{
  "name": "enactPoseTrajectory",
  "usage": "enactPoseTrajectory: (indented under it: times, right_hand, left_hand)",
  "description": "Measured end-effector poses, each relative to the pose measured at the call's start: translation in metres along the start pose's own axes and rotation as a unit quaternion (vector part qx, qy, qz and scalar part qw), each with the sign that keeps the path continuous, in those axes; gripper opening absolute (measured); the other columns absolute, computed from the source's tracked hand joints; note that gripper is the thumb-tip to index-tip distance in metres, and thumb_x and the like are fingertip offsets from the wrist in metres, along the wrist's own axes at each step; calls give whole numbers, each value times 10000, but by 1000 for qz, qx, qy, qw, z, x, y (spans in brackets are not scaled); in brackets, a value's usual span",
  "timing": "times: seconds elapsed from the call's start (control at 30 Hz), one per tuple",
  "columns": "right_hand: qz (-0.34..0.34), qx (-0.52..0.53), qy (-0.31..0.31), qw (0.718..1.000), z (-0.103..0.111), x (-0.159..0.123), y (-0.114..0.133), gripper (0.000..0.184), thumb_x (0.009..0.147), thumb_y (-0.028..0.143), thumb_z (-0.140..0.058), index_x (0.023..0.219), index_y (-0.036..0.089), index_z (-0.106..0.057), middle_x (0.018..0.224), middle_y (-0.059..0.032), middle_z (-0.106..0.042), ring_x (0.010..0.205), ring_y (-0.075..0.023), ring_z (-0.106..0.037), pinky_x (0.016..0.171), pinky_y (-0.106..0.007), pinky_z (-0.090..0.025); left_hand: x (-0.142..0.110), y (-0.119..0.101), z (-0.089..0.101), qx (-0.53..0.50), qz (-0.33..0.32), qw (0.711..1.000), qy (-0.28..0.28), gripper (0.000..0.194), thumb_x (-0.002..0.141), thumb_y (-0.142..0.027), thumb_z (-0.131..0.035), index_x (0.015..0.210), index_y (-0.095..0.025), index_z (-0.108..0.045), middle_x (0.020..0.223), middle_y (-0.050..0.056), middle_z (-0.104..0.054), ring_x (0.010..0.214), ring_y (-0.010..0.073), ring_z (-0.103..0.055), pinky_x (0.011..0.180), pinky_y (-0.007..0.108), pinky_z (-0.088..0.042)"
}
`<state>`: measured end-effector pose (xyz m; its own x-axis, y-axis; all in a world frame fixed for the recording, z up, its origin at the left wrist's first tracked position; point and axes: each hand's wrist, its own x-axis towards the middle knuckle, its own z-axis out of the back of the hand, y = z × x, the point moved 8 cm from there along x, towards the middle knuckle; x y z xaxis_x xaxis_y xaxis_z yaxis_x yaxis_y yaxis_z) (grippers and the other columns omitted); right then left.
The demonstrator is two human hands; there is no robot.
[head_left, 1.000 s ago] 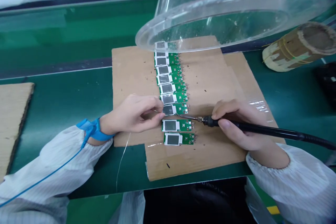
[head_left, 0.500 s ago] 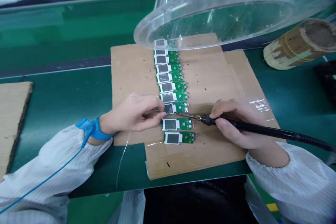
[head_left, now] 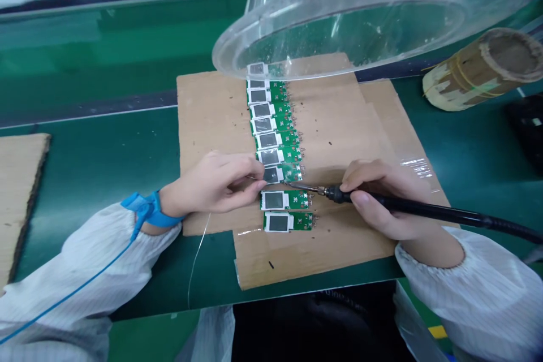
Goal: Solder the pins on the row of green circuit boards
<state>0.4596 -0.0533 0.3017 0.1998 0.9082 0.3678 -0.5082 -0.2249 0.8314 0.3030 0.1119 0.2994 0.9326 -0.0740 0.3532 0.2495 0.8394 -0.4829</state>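
Observation:
Between thumb and fingers my left hand point(head_left: 224, 182) pinches a thin solder wire point(head_left: 194, 264), whose tail hangs down past the wrist. My right hand point(head_left: 382, 198) grips a black soldering iron point(head_left: 407, 208) like a pen. The iron's tip and the wire's end come together at the lower edge of a green circuit board point(head_left: 292, 172) with a small grey screen. Whether they touch is too small to tell. Several like boards lie in a column above it, and two more, a board point(head_left: 297, 200) and the lowest board point(head_left: 302, 221), lie below.
The boards rest on a cardboard sheet point(head_left: 339, 249) on the green table point(head_left: 110, 164). A clear plastic hood point(head_left: 237, 51) hangs over the far end. A cardboard tube point(head_left: 470, 79) stands at right, another cardboard piece point(head_left: 21, 192) at left. A blue wrist strap point(head_left: 146, 209) trails its cord leftward.
The view has shifted very slightly. Both hands, the solder wire and the soldering iron keep nearly the same place at the same board.

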Motion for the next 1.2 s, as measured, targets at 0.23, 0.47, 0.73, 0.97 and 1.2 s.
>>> enactPoseTrajectory:
  times: [0.23, 0.47, 0.73, 0.97, 1.2]
  right_hand:
    - [-15, 4, 3, 1000, -3, 2, -3, 68, 926, 237, -747, 982, 257, -715, 763, -9, -723, 595, -170, -657, 495, -296, -493]
    - [2, 10, -9, 1000, 1, -2, -1, 106, 958, 202, -695, 1044, 261, -712, 802, -20, -715, 644, -183, -675, 521, -315, -525]
    - [-3, 32, -47, 998, 7, -6, -4, 51, 981, 258, -713, 1030, 259, -727, 830, -36, -712, 681, -200, -676, 548, -342, -521]
    - [-70, 7, -213, 975, 24, -10, -21, 159, 1060, 404, -663, 1134, 264, -654, 876, -27, -644, 655, -164, -605, 548, -332, -462]
    - [-112, 14, -250, 962, 29, -6, -34, 200, 1107, 423, -575, 1216, 255, -573, 812, 25, -568, 596, -114, -546, 556, -271, -449]
  left_hand:
    - [0, 2, -5, 3, 0, 1000, 14, 127, 1051, -247, -566, 934, -211, -598, 594, -83, -539, 474, 80, -440, 484, 234, -295]
    - [0, -1, -4, -7, -21, 1000, 7, 92, 1042, -212, -584, 950, -207, -579, 619, -87, -522, 490, 76, -445, 492, 238, -291]
    - [-2, -2, 1, 2, -22, 1000, -18, 86, 1047, -217, -585, 963, -211, -569, 617, -94, -534, 480, 67, -452, 481, 217, -304]
    - [-4, 7, 5, -4, 30, 998, -62, 80, 1025, -193, -613, 966, -205, -560, 660, -97, -541, 480, 42, -462, 464, 166, -315]
    - [-3, 5, 4, -8, 22, 997, -77, 111, 1007, -146, -565, 931, -219, -533, 649, -96, -434, 503, 67, -410, 504, 187, -334]
